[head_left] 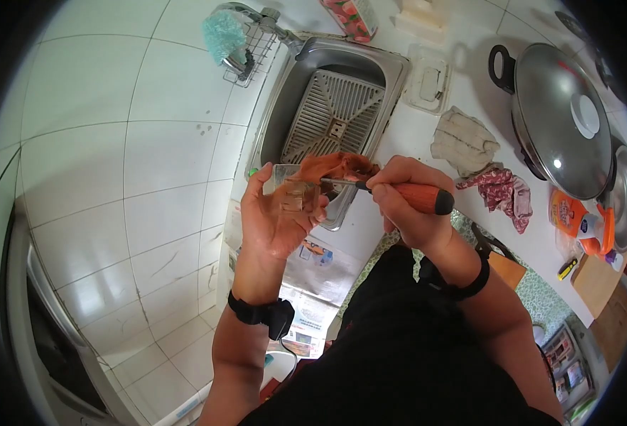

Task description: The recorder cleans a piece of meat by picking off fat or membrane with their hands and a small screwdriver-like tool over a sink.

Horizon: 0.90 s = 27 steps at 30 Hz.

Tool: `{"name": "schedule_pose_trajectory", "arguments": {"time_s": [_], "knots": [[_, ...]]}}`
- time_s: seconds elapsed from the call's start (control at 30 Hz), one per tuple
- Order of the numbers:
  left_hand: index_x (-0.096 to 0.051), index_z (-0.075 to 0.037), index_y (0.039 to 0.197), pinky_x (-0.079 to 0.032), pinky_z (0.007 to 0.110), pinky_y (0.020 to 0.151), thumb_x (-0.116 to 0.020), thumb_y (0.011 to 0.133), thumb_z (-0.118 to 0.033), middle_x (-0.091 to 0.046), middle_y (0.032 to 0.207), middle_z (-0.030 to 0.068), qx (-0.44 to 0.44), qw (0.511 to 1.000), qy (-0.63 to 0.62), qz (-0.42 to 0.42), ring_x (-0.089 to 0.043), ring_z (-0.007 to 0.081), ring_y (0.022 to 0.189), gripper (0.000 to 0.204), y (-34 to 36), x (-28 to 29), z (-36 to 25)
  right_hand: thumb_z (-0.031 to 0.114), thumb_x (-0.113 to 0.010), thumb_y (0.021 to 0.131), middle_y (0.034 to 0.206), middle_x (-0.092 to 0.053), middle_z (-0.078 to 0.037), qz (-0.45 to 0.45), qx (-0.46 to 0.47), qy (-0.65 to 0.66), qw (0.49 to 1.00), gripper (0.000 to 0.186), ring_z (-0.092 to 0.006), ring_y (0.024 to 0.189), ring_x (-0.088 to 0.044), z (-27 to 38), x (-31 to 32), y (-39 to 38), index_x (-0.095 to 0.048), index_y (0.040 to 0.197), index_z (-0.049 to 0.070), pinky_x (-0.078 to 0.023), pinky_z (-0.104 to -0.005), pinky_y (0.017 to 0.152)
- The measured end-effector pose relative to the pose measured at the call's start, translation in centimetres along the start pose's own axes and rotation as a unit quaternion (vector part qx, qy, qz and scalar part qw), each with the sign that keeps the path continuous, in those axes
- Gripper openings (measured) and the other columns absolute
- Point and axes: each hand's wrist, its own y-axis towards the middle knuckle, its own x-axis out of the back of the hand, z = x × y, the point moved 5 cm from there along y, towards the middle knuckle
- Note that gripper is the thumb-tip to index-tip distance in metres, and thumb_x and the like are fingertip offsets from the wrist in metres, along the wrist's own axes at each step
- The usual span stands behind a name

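Observation:
Over the near end of the sink, my left hand (274,224) is closed around a small clear, box-like piece (300,195), palm up. My right hand (416,206) grips a screwdriver (421,199) by its orange-red handle with a black end. Its thin metal shaft points left and reaches the clear piece; whether the tip touches it or goes inside, I cannot tell. Just behind the shaft is a crumpled orange-brown, cloth-like piece (338,165), running from the clear piece toward my right fingers. What supports it is hidden.
A slotted grey rack (338,106) lies in the steel sink (396,67). To the right are a beige rag (462,138), a red patterned cloth (501,195), a clear tray (427,78) and a large lidded pan (558,117). Newspaper (320,284) lies below my hands; a tiled wall (175,156) rises left.

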Motion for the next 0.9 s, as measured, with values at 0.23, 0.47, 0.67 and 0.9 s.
{"name": "schedule_pose_trajectory", "arguments": {"time_s": [0.23,0.47,0.67,0.9], "knots": [[-0.053,0.003,0.142,-0.051,0.039,0.082,-0.049,0.101,-0.058,-0.062,0.128,0.0195,-0.019,0.995,-0.044,0.091,-0.062,0.0299,0.098,0.073,0.6,-1.2,0.1,0.000,-0.074,0.092,0.084,-0.070,-0.005,-0.005,0.027,-0.017,0.999,0.004,-0.0099,0.066,-0.064,-0.7,-0.7,-0.3,-0.073,0.096,-0.001,-0.050,-0.0261,0.059],[-0.052,0.000,0.144,-0.048,0.040,0.089,-0.047,0.101,-0.058,-0.063,0.129,0.0187,-0.040,0.991,-0.041,0.119,-0.062,0.0302,0.102,0.072,1.2,-1.7,0.0,-0.003,-0.074,0.090,0.083,-0.071,-0.007,-0.015,0.079,-0.050,0.996,0.008,-0.0141,0.071,-0.067,-1.0,-1.9,0.0,-0.074,0.098,0.000,-0.052,-0.0273,0.065],[-0.052,0.003,0.138,-0.054,0.041,0.088,-0.052,0.100,-0.051,-0.062,0.127,0.0206,-0.058,0.992,-0.078,0.086,-0.064,0.0321,0.104,0.066,0.9,-2.0,0.0,-0.004,-0.075,0.091,0.082,-0.071,-0.008,-0.017,0.078,-0.062,0.995,0.010,-0.0139,0.070,-0.068,-0.7,-1.0,-0.3,-0.075,0.098,0.002,-0.052,-0.0282,0.063],[-0.050,0.002,0.142,-0.053,0.040,0.086,-0.052,0.099,-0.056,-0.062,0.125,0.0212,-0.048,0.995,-0.044,0.075,-0.064,0.0324,0.101,0.072,0.5,-2.5,0.4,0.001,-0.070,0.096,0.079,-0.070,-0.009,-0.058,-0.074,0.053,0.994,0.008,-0.0122,0.055,-0.061,-1.7,0.1,0.0,-0.070,0.103,-0.004,-0.051,-0.0269,0.059]]}}
